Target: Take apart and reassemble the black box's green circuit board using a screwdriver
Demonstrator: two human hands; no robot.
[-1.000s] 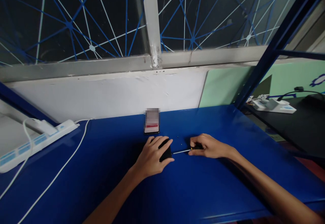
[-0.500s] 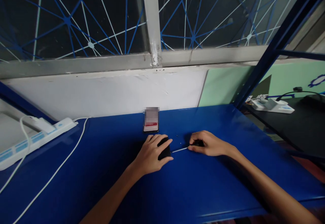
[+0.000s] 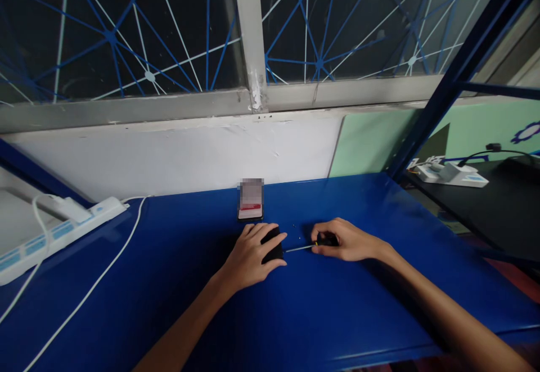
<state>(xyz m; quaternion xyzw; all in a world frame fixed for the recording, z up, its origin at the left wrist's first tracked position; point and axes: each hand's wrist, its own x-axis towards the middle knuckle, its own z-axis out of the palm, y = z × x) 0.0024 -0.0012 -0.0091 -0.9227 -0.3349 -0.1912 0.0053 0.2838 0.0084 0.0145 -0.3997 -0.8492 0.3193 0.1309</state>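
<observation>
My left hand (image 3: 255, 254) is wrapped over a black box-like object (image 3: 273, 249) on the blue table, its fingers across the top and thumb along the near side. What kind of object it is I cannot make out. To the right, my right hand (image 3: 343, 241) grips a screwdriver (image 3: 300, 248) by its dark handle, most of which is hidden in the palm. The thin metal shaft lies nearly level, pointing left, with its tip at the black object's right side. A tiny light speck and a dark one lie on the table just beyond the shaft.
A phone (image 3: 250, 200) with a partly blurred screen stands at the table's back edge. On the left lies a white power strip (image 3: 63, 237) with a white cable (image 3: 107, 268) running forward. A blue frame post (image 3: 426, 119) rises at the right, beside a dark table (image 3: 472, 209).
My right hand's fingers have shifted slightly around the screwdriver handle, and a bit of yellow now shows there. The left hand and the black object stay in place.
</observation>
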